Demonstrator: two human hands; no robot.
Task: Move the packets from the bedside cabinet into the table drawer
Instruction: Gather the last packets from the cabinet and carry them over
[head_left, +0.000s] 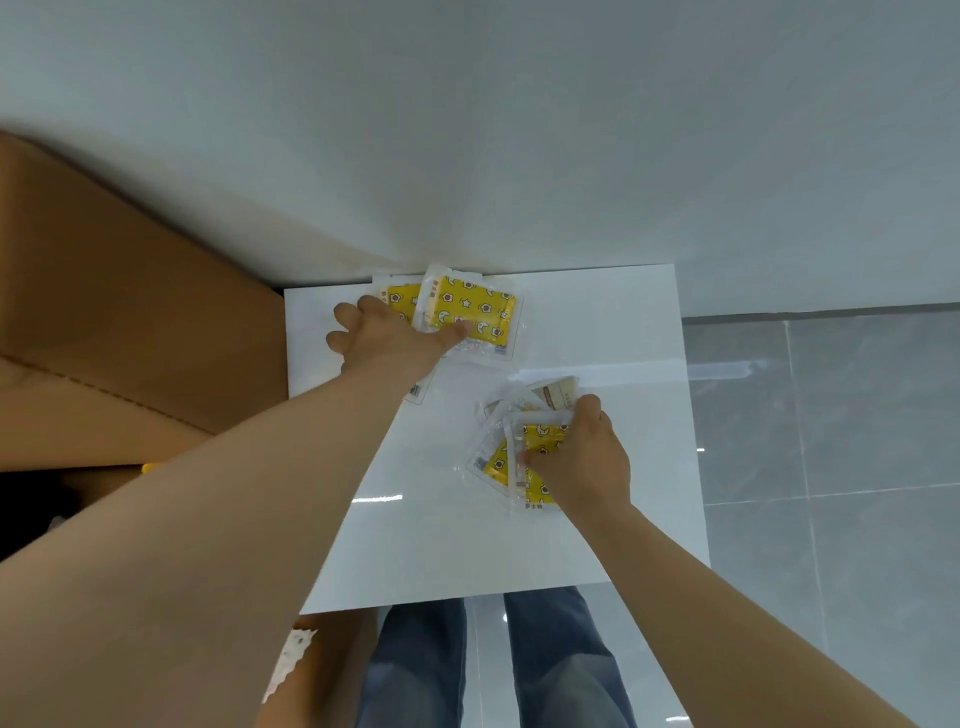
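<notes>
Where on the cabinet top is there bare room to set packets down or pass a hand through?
Bare: the front strip of the cabinet top near its edge, and its back right corner by the wall. Crowded: back left, where the left hand grips the far packets beside the cardboard box, and centre right, where the right hand holds a fan of packets.

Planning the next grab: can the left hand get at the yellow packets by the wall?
Likely yes: the left hand is already on those packets, its thumb lying across the top one, with nothing in between.
</notes>
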